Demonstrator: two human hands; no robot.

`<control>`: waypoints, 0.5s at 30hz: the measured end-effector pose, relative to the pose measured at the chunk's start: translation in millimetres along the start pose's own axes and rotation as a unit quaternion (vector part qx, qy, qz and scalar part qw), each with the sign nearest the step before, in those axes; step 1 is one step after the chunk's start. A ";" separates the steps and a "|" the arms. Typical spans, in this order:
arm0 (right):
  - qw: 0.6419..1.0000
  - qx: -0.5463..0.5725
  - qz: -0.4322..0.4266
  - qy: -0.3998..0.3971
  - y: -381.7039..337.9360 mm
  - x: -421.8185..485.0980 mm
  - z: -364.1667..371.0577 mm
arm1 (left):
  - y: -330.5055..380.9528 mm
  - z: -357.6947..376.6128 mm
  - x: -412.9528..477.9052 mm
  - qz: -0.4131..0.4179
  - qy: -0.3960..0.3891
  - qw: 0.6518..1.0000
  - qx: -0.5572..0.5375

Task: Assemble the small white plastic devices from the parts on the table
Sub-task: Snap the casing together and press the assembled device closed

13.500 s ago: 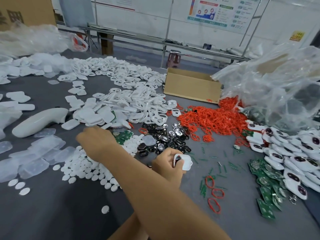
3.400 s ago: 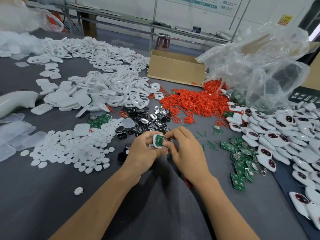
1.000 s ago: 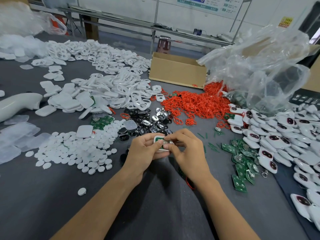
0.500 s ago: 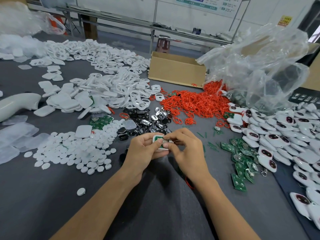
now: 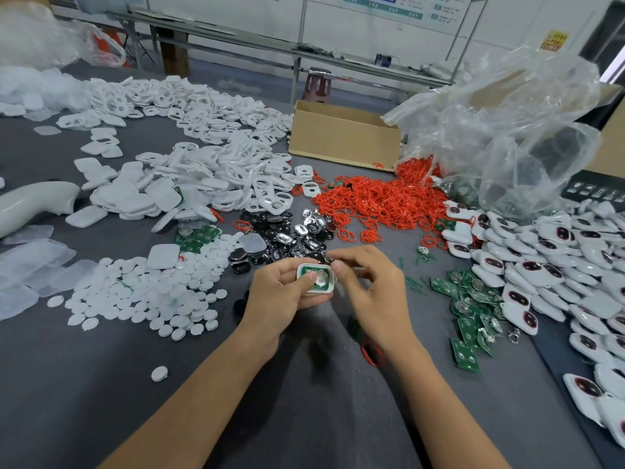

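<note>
White shell, green board inside, gripped in my left hand — my right hand pinches its 3 o'clock rim; red rings at 1 o'clock.

Both bare forearms come up from the lower edge, the left from 7 o'clock and the right from 5 o'clock, converging near the middle of the view. The left hand is curled, palm turned toward 3 o'clock, with its thumb laid over a small white device and its fingers wrapped beneath it. The right hand sits at 3 o'clock of the left, knuckles up. Its thumb and forefinger pinch the device's 2 o'clock corner, and its other fingers are loosely curled.
</note>
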State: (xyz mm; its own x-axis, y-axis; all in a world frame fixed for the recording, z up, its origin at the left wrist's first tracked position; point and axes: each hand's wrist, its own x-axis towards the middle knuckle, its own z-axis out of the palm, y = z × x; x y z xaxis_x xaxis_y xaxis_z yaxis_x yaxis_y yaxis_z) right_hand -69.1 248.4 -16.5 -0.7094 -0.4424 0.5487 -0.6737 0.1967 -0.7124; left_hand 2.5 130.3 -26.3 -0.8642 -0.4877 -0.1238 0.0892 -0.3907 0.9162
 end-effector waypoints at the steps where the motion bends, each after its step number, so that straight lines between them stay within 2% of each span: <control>1: 1.000 0.003 0.004 0.020 -1.1 2.2 -0.8 | 0.3 0.2 -0.4 0.001 0.002 1.000 0.003; 4: 0.999 -0.002 0.000 0.048 -10.8 13.4 2.8 | -1.2 0.0 -2.3 0.010 0.004 1.000 0.025; 6: 0.999 -0.014 -0.018 0.024 -23.9 25.8 11.7 | -2.6 -0.4 -1.2 0.014 0.004 0.999 0.032; 11: 0.984 -0.116 -0.008 -0.136 -57.3 68.6 53.5 | -3.7 1.2 0.6 0.039 0.006 0.996 0.080; 15: 0.936 -0.271 0.016 -0.226 -68.2 90.1 91.5 | -3.0 3.5 0.1 0.081 0.047 0.981 0.169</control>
State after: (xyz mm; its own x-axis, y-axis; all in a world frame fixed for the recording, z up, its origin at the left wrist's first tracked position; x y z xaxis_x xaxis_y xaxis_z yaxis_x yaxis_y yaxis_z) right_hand -68.2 115.0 41.5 -0.6537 -0.7292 0.2022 -0.7463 0.5770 -0.3319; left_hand 0.5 134.1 -27.8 -0.8010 -0.5984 0.0143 0.0383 -0.0275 0.9989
